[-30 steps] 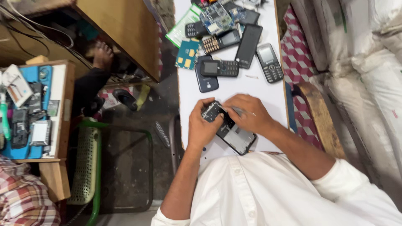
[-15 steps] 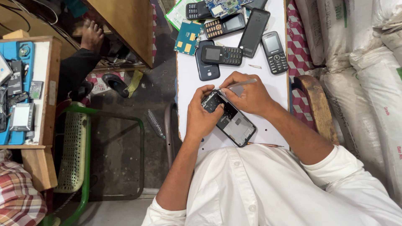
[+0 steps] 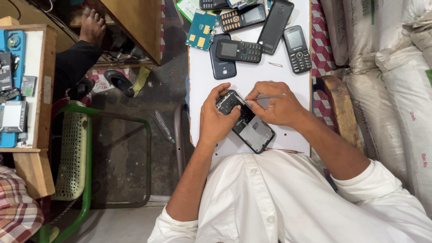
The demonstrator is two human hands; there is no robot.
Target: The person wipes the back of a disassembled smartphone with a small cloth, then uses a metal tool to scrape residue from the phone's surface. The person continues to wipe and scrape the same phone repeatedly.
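Far left, a wooden side bench (image 3: 42,90) carries a blue mat (image 3: 11,49) with small grey and black rectangular parts; their detail is too small to make out. Beside it stands a green-framed chair (image 3: 74,157), and above that another person's bare foot (image 3: 92,24) pokes in by a dark sandal (image 3: 119,83).

On the narrow white worktop (image 3: 202,112), the left hand (image 3: 219,119) curls round the upper end of an opened black phone (image 3: 246,121), gripping it firmly with thumb over its edge. The phone lies slanted near the worktop's front edge, its back off and grey insides showing. The right hand (image 3: 274,105) rests just beside it, fingers pinched shut on a thin metal tool (image 3: 265,96) whose tip meets the phone's top; the contact point is hidden by fingers.

Further up lie a blue-green circuit board (image 3: 202,29) and several keypad phones (image 3: 238,50), some cut off by the frame. Far right, pale woven sacks (image 3: 396,81) with red and green print are stacked.
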